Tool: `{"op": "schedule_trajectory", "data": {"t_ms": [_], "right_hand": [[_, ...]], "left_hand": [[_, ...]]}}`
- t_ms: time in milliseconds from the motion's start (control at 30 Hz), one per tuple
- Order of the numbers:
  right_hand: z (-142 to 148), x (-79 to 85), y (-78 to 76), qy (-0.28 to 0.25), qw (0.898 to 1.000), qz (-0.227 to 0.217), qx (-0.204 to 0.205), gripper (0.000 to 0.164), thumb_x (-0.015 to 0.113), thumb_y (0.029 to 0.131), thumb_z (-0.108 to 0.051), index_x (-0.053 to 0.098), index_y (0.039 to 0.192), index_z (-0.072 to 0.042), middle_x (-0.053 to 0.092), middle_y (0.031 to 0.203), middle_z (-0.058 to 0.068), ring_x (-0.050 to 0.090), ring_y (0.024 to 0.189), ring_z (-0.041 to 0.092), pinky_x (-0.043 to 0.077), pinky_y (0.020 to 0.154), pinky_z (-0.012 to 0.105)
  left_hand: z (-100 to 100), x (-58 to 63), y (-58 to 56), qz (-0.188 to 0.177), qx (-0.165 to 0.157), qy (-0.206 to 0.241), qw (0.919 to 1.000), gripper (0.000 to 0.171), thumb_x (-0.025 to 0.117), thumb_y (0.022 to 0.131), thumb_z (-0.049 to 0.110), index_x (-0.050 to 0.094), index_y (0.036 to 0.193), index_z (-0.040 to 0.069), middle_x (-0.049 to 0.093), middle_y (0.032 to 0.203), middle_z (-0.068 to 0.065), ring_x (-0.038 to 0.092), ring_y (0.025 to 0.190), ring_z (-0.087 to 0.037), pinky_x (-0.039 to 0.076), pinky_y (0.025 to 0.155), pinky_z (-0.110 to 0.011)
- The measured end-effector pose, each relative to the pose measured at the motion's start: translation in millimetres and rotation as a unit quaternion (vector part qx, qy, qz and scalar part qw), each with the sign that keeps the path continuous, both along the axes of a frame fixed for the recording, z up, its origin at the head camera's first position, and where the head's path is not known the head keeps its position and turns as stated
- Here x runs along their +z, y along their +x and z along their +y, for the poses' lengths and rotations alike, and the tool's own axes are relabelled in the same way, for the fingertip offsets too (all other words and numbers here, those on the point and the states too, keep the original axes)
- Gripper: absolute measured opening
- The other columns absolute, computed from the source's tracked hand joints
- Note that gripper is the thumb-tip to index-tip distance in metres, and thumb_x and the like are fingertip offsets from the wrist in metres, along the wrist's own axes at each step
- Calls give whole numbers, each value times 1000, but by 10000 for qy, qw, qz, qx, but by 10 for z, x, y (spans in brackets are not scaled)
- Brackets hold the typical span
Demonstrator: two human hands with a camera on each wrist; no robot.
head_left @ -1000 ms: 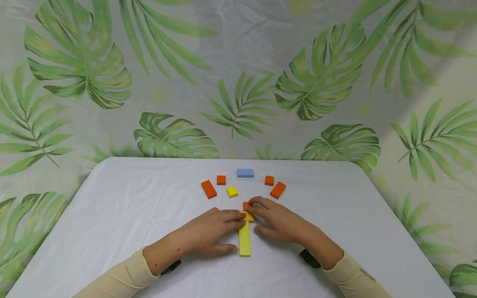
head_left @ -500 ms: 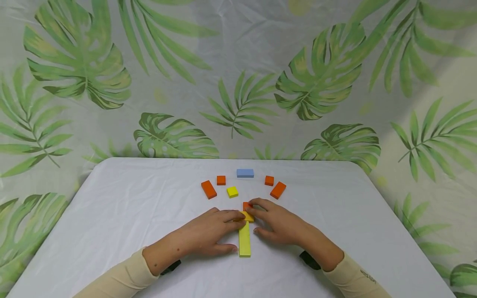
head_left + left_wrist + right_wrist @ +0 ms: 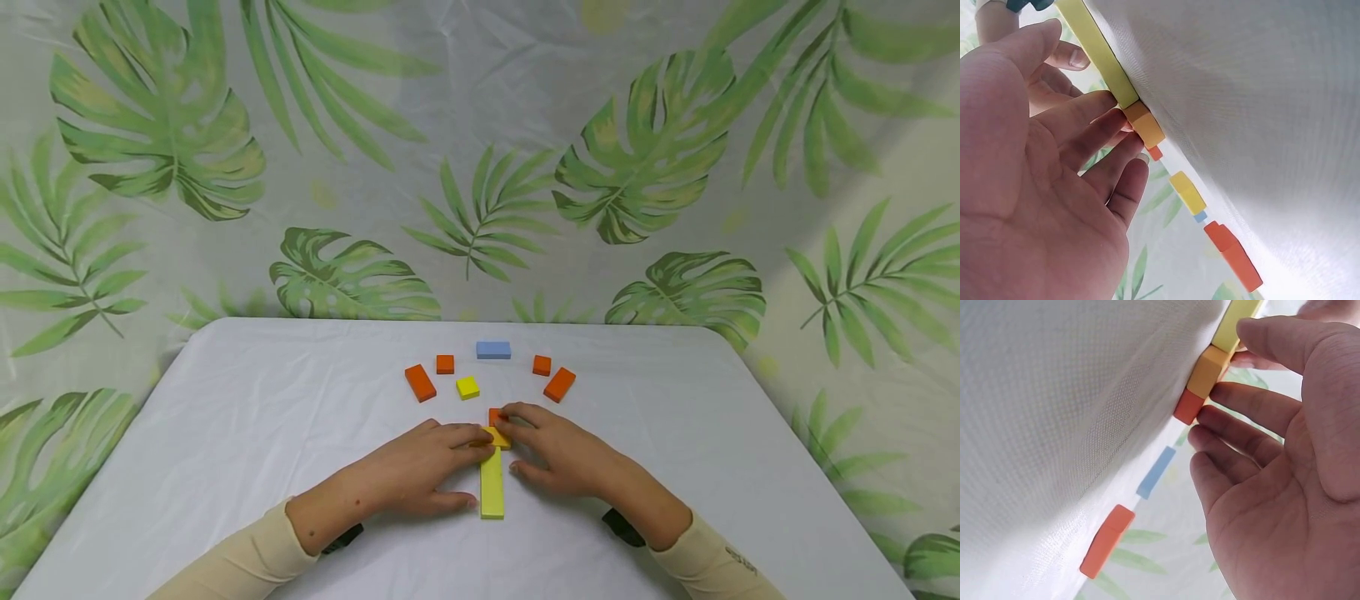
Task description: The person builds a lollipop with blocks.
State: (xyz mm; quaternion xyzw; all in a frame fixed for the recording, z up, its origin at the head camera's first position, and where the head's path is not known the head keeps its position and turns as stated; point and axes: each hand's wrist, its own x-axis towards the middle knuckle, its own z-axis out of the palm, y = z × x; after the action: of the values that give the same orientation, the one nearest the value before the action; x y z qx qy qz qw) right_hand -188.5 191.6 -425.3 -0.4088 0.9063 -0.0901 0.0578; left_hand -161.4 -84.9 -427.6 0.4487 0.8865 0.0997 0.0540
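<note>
A long yellow-green block (image 3: 492,487) lies lengthwise at the middle of the table. An amber block (image 3: 1207,372) meets its far end, and a small orange-red block (image 3: 1189,406) sits just beyond that. From the left, my left hand (image 3: 420,467) rests its loosely bent fingertips on the amber block, its thumb beside the near end of the long block. Opposite it, my right hand (image 3: 573,450) has fingertips right at the amber and orange-red blocks, with the thumb apart beside the long block. Both hands partly cover these pieces in the head view.
Farther back lie a small yellow block (image 3: 467,387) and a blue block (image 3: 493,351). Orange-red pieces flank them: a square (image 3: 446,364) and an oblong (image 3: 420,383) at left, a square (image 3: 542,365) and an oblong (image 3: 559,385) at right. White cloth covers the table (image 3: 285,400).
</note>
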Motion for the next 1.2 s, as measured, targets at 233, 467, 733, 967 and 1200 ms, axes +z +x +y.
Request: {"op": "schedule_trajectory", "data": {"t_ms": [233,467,733,967,1200], "right_hand": [[0,-1,6,-14,10000,-6,-13,59,71,103,-37,57,155,-14,46,161,3,48,146,23,45,117,44],[0,-9,5,1,10000,58,12,58,70,104,-37,56,155,-13,45,162,3,48,146,23,45,117,43],[7,-12,2,-66,9999,62,64,58,70,104,-36,56,155,-12,46,161,4,48,146,23,45,117,43],[6,-18,-3,-49,10000,51,67,58,70,104,-35,56,155,-11,46,161,4,48,146,23,45,117,43],[7,-19,-13,-22,9999,81,89,58,70,104,-36,57,155,-11,46,161,4,48,146,22,45,117,43]], "left_hand": [[-8,3,-2,14,-30,33,10000,66,66,103,53,54,158,19,48,162,5,42,151,-16,42,117,-42],[-12,18,-4,150,-87,-14,9998,65,65,104,53,53,158,19,48,162,4,43,151,-15,43,115,-41],[-23,16,-17,120,-106,-28,9999,65,63,105,52,52,159,19,47,163,4,42,152,-15,43,115,-41],[-30,15,-30,134,-142,-13,9998,64,62,106,52,51,160,20,47,163,4,42,152,-15,42,116,-41],[-39,10,-37,167,-169,-3,9997,63,61,106,52,51,160,20,47,164,4,41,152,-15,42,117,-41]]}}
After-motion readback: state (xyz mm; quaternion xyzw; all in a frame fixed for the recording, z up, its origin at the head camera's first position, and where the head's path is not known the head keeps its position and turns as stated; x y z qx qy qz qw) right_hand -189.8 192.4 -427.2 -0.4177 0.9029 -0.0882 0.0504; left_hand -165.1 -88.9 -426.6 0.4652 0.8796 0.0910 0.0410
